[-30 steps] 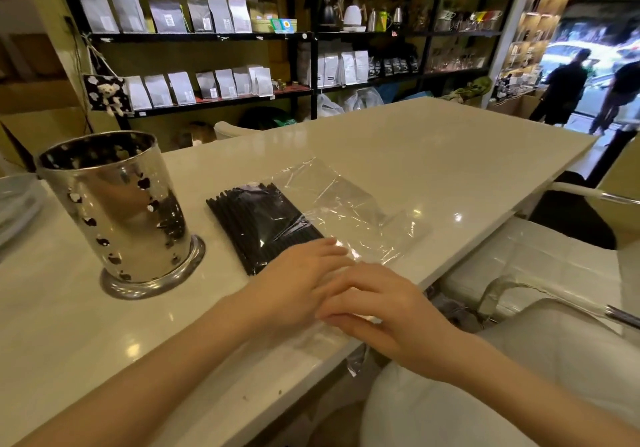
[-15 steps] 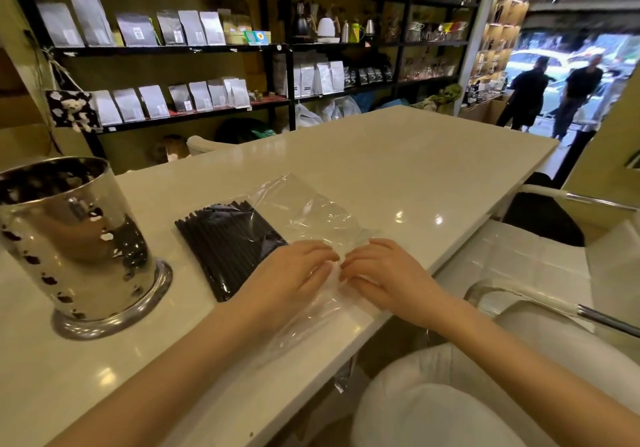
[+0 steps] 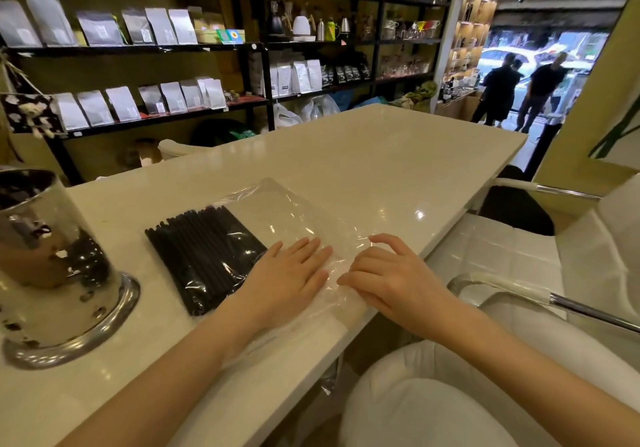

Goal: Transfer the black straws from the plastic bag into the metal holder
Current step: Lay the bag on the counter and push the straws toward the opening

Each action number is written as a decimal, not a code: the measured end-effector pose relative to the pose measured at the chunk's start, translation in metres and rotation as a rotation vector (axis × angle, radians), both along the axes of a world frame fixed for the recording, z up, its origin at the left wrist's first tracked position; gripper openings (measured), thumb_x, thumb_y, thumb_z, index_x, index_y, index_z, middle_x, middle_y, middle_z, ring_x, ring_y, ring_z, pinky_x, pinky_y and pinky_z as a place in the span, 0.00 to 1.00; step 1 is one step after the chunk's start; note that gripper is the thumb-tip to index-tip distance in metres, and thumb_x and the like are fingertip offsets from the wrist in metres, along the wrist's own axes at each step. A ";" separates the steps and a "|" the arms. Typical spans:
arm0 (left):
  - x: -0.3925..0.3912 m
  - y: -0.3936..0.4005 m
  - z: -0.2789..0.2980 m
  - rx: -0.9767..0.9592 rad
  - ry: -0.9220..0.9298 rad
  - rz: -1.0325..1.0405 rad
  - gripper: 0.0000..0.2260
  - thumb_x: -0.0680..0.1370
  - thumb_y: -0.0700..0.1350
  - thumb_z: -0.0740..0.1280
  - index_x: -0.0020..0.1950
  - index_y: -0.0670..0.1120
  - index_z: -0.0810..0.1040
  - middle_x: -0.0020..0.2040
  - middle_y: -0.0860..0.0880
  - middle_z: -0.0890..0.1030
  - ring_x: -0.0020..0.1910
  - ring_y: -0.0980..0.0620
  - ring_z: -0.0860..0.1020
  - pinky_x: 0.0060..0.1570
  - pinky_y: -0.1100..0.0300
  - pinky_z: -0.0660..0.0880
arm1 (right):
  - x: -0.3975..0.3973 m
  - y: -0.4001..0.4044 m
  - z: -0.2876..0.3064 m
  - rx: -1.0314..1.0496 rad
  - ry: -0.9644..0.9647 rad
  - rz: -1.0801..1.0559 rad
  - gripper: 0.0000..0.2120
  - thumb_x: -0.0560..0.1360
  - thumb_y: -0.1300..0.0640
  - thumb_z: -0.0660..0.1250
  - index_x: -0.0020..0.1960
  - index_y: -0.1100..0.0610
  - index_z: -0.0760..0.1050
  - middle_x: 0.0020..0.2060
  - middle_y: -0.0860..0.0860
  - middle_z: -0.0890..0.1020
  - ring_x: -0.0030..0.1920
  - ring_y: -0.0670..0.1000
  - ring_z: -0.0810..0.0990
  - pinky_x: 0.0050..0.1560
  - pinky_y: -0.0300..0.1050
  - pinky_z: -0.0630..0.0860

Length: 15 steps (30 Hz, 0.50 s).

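A clear plastic bag (image 3: 284, 214) lies flat on the white counter (image 3: 381, 162), with a bundle of black straws (image 3: 204, 256) filling its left half. My left hand (image 3: 287, 280) rests flat on the bag, fingers spread, just right of the straws. My right hand (image 3: 391, 277) sits beside it at the counter's front edge, fingers curled loosely on the crinkled plastic; whether it pinches the plastic is unclear. The shiny perforated metal holder (image 3: 45, 266) stands upright at the far left on a round base, with nothing visible inside it.
A white padded chair (image 3: 519, 259) with chrome arms stands to the right of the counter. Black shelves (image 3: 263, 76) of pouches and kettles line the back wall. Two people stand in the doorway (image 3: 526, 90) at far right.
The view has shifted, putting the holder farther left. My hands have drawn slightly apart on the bag, and the left hand now lies flatter on it.
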<state>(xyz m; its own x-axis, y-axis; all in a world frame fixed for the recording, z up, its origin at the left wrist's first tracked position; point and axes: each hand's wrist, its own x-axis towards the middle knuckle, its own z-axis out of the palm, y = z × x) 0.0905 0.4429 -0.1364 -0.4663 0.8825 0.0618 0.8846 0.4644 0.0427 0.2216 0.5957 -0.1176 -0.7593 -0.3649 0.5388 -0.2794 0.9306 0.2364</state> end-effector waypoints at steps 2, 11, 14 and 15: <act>0.001 0.000 0.002 -0.018 -0.027 0.007 0.25 0.78 0.59 0.39 0.74 0.55 0.46 0.77 0.53 0.48 0.75 0.55 0.46 0.72 0.53 0.43 | 0.007 0.001 0.001 0.051 0.025 0.005 0.08 0.69 0.60 0.70 0.47 0.52 0.80 0.38 0.47 0.84 0.42 0.48 0.81 0.64 0.49 0.67; 0.000 0.002 0.005 -0.069 -0.064 0.011 0.24 0.79 0.57 0.43 0.74 0.55 0.44 0.77 0.53 0.45 0.75 0.55 0.44 0.73 0.52 0.44 | 0.042 0.000 0.007 0.168 -0.017 -0.060 0.10 0.68 0.60 0.72 0.48 0.51 0.79 0.36 0.47 0.83 0.38 0.48 0.80 0.56 0.51 0.74; 0.000 0.002 0.005 -0.057 -0.054 0.019 0.25 0.78 0.59 0.41 0.74 0.55 0.45 0.77 0.53 0.46 0.75 0.55 0.46 0.73 0.52 0.45 | 0.049 -0.004 0.012 0.069 -0.137 -0.085 0.07 0.72 0.56 0.65 0.48 0.51 0.80 0.37 0.45 0.84 0.38 0.48 0.80 0.53 0.47 0.76; 0.001 0.001 0.005 -0.040 -0.037 0.022 0.26 0.77 0.60 0.39 0.74 0.55 0.46 0.77 0.52 0.48 0.75 0.54 0.47 0.73 0.51 0.45 | 0.051 -0.006 0.014 0.017 -0.210 -0.095 0.09 0.73 0.54 0.62 0.48 0.50 0.80 0.37 0.45 0.84 0.39 0.48 0.81 0.53 0.48 0.75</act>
<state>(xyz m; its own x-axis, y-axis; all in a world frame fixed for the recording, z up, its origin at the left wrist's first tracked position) 0.0913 0.4444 -0.1311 -0.4867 0.8735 0.0089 0.8724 0.4855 0.0563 0.2722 0.5898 -0.1032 -0.8855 -0.2937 0.3599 -0.2351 0.9516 0.1982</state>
